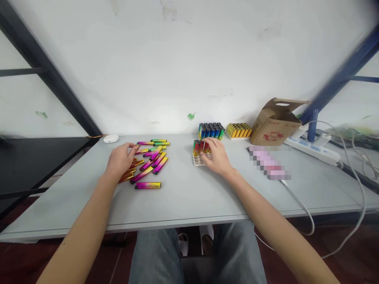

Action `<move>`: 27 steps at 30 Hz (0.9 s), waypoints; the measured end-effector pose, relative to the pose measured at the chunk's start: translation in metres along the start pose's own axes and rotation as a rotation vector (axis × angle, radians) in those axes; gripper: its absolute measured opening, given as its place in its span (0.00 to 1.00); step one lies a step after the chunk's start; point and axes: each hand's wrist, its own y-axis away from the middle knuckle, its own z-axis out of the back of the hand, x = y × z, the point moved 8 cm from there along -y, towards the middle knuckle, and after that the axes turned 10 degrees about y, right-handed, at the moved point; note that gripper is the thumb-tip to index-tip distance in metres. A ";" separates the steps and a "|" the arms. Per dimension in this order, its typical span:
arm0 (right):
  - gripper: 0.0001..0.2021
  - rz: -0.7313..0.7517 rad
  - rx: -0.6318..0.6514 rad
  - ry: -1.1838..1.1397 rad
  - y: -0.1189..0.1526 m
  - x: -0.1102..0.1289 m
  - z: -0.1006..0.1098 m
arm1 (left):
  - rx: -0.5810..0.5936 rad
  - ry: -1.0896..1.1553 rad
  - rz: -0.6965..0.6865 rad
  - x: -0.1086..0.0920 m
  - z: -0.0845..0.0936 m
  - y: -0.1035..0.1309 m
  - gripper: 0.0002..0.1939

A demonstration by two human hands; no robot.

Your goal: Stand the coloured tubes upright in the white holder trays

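Several shiny lighters in magenta and yellow [148,185] lie loose on the left half of the grey table. My left hand [121,158] is over the left edge of this pile, fingers curled together, and what its fingertips pinch is too small to name. Orange-gold lighters [128,176] lie just under and beside it. Right of centre, a white tray with round holes [196,161] holds a few upright lighters [196,147], green and red. My right hand [217,156] is closed at the tray's right side, its fingers around a lighter standing there.
Behind the tray stand a block of blue-green lighters [211,131] and a tray of yellow lighters [239,131]. An open cardboard box [274,126], a power strip [314,150], a blurred pink object [269,162] and white cables are at the right. A white case [111,139] sits far left.
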 end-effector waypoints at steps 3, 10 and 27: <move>0.21 0.003 -0.002 -0.001 0.000 0.000 0.000 | -0.127 0.206 -0.003 -0.009 0.009 0.004 0.18; 0.21 0.014 -0.029 -0.010 -0.001 0.003 0.005 | -0.092 0.827 -0.072 -0.055 -0.007 0.016 0.24; 0.11 -0.223 -0.058 -0.536 -0.002 0.000 0.010 | 0.138 1.568 -0.022 -0.181 -0.071 0.036 0.20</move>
